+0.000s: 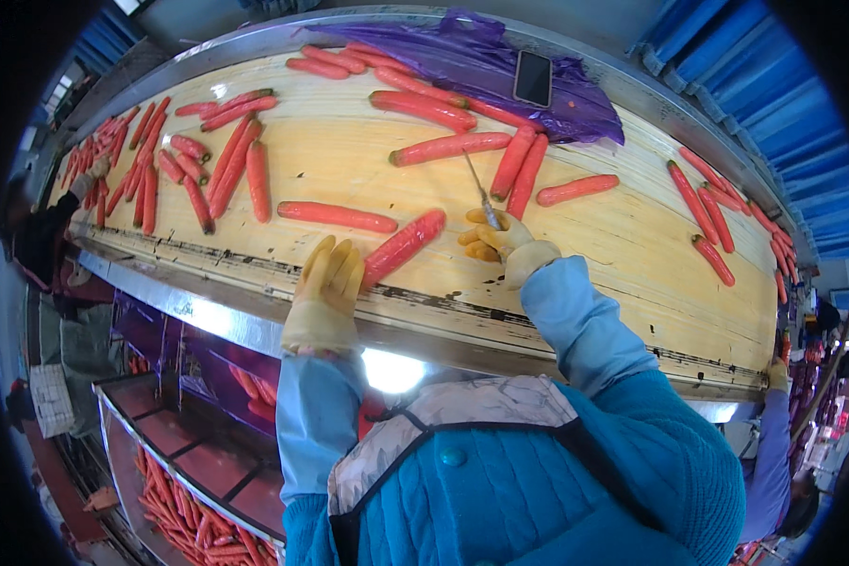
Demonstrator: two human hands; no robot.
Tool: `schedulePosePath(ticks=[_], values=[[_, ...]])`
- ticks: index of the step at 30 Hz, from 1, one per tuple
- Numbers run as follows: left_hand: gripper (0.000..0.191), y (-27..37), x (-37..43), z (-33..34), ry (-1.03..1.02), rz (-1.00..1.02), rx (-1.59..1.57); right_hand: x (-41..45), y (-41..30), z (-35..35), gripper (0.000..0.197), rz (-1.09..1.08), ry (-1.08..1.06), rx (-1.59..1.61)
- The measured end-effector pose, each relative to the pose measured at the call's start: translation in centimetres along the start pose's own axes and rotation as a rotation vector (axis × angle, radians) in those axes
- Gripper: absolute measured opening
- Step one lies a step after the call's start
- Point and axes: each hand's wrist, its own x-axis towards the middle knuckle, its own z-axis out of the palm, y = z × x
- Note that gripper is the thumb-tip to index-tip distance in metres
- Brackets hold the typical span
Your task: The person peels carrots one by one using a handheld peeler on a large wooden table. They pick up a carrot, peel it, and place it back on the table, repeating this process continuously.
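My left hand [327, 283], in a yellowish rubber glove, lies with fingers extended at the front edge of a wooden sorting table [325, 173]. Beside its fingers a large carrot [405, 247] slants up to the right; whether the hand touches it I cannot tell. My right hand [501, 239], gloved alike, is closed around the handle of a thin-bladed knife [480, 185], its blade aimed up and away from me. A single carrot [337, 216] lies just beyond my left fingertips. More carrots [520, 166] with dark green ends lie beyond the knife.
A purple plastic sheet [453, 60] at the far edge carries a phone [533, 78]. Carrot groups lie left [233, 170] and right [704, 205]. Below left stands a crate [205, 460] of carrots. One co-worker's gloved hand [85, 185] is at the left end, another's [777, 375] at the right.
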Motion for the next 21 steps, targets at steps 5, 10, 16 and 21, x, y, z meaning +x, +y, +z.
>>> schedulePosePath(ticks=[5, 10, 16, 21], values=[[0.039, -0.1, 0.6, 0.7, -0.011, 0.275, 1.336, 0.2, 0.6, 1.8, 0.051, -0.031, 0.009, -0.124], [0.041, 2.7, 3.1, -0.7, -0.791, 0.548, 2.035, -1.5, -0.4, 2.6, 0.058, -0.083, 0.023, -0.111], [0.043, 7.6, 7.2, -6.1, -0.447, 0.671, 1.848, -3.0, -0.7, 0.8, 0.056, -0.206, 0.056, -0.216], [0.041, 7.5, 11.1, -10.0, -0.603, 0.727, 2.397, -4.2, -2.0, -3.2, 0.051, -0.439, 0.299, 0.021]])
